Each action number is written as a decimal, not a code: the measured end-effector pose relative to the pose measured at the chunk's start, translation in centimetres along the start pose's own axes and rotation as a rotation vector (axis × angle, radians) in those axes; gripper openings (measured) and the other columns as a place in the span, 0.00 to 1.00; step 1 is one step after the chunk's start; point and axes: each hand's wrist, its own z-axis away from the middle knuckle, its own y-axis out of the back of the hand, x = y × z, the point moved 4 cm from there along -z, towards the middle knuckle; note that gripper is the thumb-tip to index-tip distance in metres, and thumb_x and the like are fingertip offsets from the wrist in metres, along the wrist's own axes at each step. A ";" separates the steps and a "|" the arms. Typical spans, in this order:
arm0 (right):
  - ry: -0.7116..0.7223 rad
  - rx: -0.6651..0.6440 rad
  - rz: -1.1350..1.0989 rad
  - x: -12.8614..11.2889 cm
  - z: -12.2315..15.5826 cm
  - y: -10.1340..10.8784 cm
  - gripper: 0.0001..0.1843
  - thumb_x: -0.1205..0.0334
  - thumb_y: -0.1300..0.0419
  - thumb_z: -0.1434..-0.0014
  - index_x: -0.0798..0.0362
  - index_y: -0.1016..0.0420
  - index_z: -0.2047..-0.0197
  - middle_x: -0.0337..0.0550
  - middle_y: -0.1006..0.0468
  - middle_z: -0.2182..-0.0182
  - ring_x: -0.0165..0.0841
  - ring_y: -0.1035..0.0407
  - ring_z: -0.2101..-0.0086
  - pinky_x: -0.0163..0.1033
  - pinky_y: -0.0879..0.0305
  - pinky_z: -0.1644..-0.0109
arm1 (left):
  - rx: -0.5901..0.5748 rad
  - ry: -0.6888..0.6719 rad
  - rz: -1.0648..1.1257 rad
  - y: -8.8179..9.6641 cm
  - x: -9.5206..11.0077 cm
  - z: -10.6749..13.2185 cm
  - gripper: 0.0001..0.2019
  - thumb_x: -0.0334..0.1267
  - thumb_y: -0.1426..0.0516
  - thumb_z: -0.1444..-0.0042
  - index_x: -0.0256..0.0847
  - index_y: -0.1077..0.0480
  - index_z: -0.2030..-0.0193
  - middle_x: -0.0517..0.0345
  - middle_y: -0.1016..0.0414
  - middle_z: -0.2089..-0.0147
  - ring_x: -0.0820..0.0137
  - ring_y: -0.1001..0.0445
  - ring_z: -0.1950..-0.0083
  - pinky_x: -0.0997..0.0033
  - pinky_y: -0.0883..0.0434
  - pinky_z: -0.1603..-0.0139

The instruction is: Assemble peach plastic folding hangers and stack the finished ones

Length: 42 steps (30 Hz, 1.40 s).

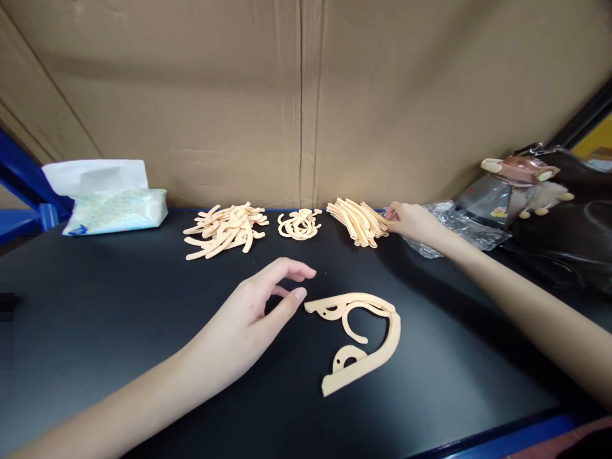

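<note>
A peach plastic folding clothes hanger (396,335) lies on the black table, its two arms folded toward the left and its curled hook between them. Just left of it hovers my left hand (258,299), thumb and fingers apart, holding nothing. My right hand (411,222) reaches to the back right, thumb and fingertips pinched on the end of a strip at the right edge of a pile of long peach plastic strips (356,222). Left of that pile sits a small heap of curled hooks (299,225). Farther left is a larger heap of curved hanger arms (224,229).
A pack of tissues (115,207) stands at the back left. Clear plastic wrapping (454,226) lies beside my right forearm, near a transparent bottle with a brown lid (492,191) and a dark bag (564,217). A cardboard wall (215,102) closes off the table's back.
</note>
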 end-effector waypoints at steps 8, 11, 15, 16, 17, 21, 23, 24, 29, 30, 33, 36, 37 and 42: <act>-0.005 0.173 0.030 -0.1 1.2 1.5 0.13 0.66 0.47 0.42 0.57 0.25 0.57 0.53 0.20 0.60 0.43 0.27 0.61 0.38 0.40 0.65 | -0.007 -0.008 -0.004 -0.1 0.0 0.0 0.14 0.51 0.50 0.35 0.50 0.31 0.50 0.58 0.28 0.46 0.59 0.28 0.47 0.65 0.27 0.57; 0.052 0.212 0.056 -0.6 1.7 1.7 0.14 0.67 0.49 0.40 0.55 0.25 0.55 0.52 0.22 0.57 0.43 0.27 0.59 0.39 0.40 0.64 | -0.010 -0.012 -0.009 -0.1 0.1 0.0 0.13 0.50 0.50 0.35 0.51 0.31 0.50 0.59 0.28 0.46 0.60 0.28 0.47 0.66 0.27 0.58; 0.141 0.163 0.064 -0.6 1.9 1.0 0.15 0.69 0.49 0.41 0.53 0.25 0.54 0.47 0.20 0.59 0.41 0.26 0.61 0.38 0.39 0.64 | -0.017 -0.025 -0.025 -0.1 0.1 0.2 0.12 0.49 0.51 0.34 0.52 0.32 0.50 0.62 0.28 0.46 0.62 0.28 0.47 0.67 0.27 0.58; 0.165 0.143 0.062 -0.5 1.8 0.8 0.16 0.71 0.50 0.41 0.53 0.25 0.55 0.46 0.20 0.59 0.41 0.26 0.60 0.38 0.39 0.63 | -0.020 -0.028 -0.028 -0.1 0.1 0.3 0.11 0.48 0.51 0.34 0.53 0.32 0.50 0.62 0.28 0.46 0.62 0.28 0.47 0.67 0.28 0.57; 0.186 0.125 0.059 -0.4 1.8 0.7 0.17 0.73 0.50 0.42 0.52 0.24 0.56 0.44 0.19 0.58 0.40 0.26 0.59 0.38 0.38 0.62 | -0.024 -0.030 -0.032 -0.1 0.1 0.3 0.11 0.48 0.51 0.34 0.53 0.32 0.50 0.62 0.28 0.46 0.62 0.28 0.47 0.67 0.28 0.57; 0.198 0.098 0.056 -0.1 1.7 0.5 0.20 0.75 0.53 0.44 0.51 0.23 0.59 0.43 0.19 0.57 0.40 0.26 0.58 0.38 0.38 0.60 | -0.027 -0.038 -0.044 -0.2 0.2 0.3 0.11 0.48 0.50 0.34 0.53 0.32 0.50 0.63 0.28 0.47 0.63 0.27 0.49 0.67 0.28 0.54; 0.181 0.099 0.054 -0.1 1.7 0.5 0.19 0.74 0.53 0.42 0.52 0.22 0.60 0.45 0.19 0.58 0.41 0.26 0.59 0.39 0.38 0.61 | -0.021 -0.043 -0.045 -0.2 0.3 0.3 0.11 0.48 0.50 0.34 0.53 0.32 0.50 0.63 0.28 0.47 0.64 0.27 0.49 0.66 0.28 0.53; 0.176 0.098 0.050 -0.1 1.7 0.5 0.19 0.73 0.53 0.42 0.52 0.22 0.60 0.45 0.19 0.59 0.42 0.26 0.60 0.39 0.38 0.62 | -0.016 -0.047 -0.045 -0.2 0.3 0.3 0.11 0.47 0.50 0.34 0.53 0.32 0.50 0.63 0.27 0.47 0.64 0.27 0.49 0.67 0.28 0.52; 0.174 0.120 0.017 -0.5 1.8 1.2 0.19 0.72 0.54 0.40 0.53 0.22 0.60 0.46 0.19 0.59 0.42 0.26 0.59 0.40 0.38 0.60 | -0.003 -0.099 -0.082 -0.2 0.4 0.3 0.11 0.45 0.51 0.34 0.50 0.31 0.50 0.60 0.28 0.47 0.64 0.27 0.51 0.65 0.29 0.49; 0.180 0.130 0.009 -0.7 2.0 1.6 0.19 0.71 0.54 0.39 0.53 0.23 0.59 0.46 0.19 0.58 0.41 0.26 0.58 0.40 0.38 0.59 | -0.010 -0.112 -0.105 -0.3 0.3 0.3 0.11 0.44 0.51 0.34 0.49 0.32 0.50 0.59 0.28 0.47 0.64 0.28 0.50 0.64 0.30 0.48; 0.247 0.169 -0.055 -2.3 3.5 3.4 0.16 0.68 0.53 0.37 0.52 0.24 0.56 0.44 0.20 0.56 0.39 0.27 0.58 0.39 0.37 0.57 | -0.035 -0.158 -0.208 -0.5 -0.1 0.3 0.11 0.44 0.52 0.33 0.48 0.33 0.49 0.57 0.29 0.48 0.63 0.30 0.48 0.61 0.32 0.45; 0.464 0.108 -0.251 -5.3 6.6 4.7 0.13 0.62 0.50 0.34 0.52 0.24 0.56 0.43 0.20 0.58 0.36 0.27 0.59 0.38 0.36 0.56 | -0.044 -0.226 -0.336 -0.9 -0.3 0.2 0.13 0.45 0.49 0.34 0.46 0.33 0.47 0.55 0.29 0.47 0.61 0.32 0.46 0.58 0.34 0.44; 0.553 0.031 -0.297 -6.5 7.9 4.7 0.13 0.60 0.49 0.33 0.51 0.24 0.55 0.41 0.21 0.58 0.35 0.27 0.59 0.38 0.36 0.55 | -0.044 -0.240 -0.378 -1.1 -0.3 0.1 0.14 0.45 0.48 0.35 0.45 0.33 0.46 0.54 0.29 0.46 0.60 0.33 0.45 0.57 0.34 0.44; 0.727 -0.222 -0.317 -10.1 12.1 3.0 0.14 0.54 0.46 0.33 0.50 0.23 0.51 0.44 0.25 0.55 0.36 0.28 0.58 0.41 0.34 0.56 | -0.073 -0.258 -0.510 -2.4 -0.3 -0.6 0.12 0.43 0.44 0.37 0.42 0.30 0.51 0.51 0.28 0.45 0.57 0.33 0.43 0.54 0.35 0.45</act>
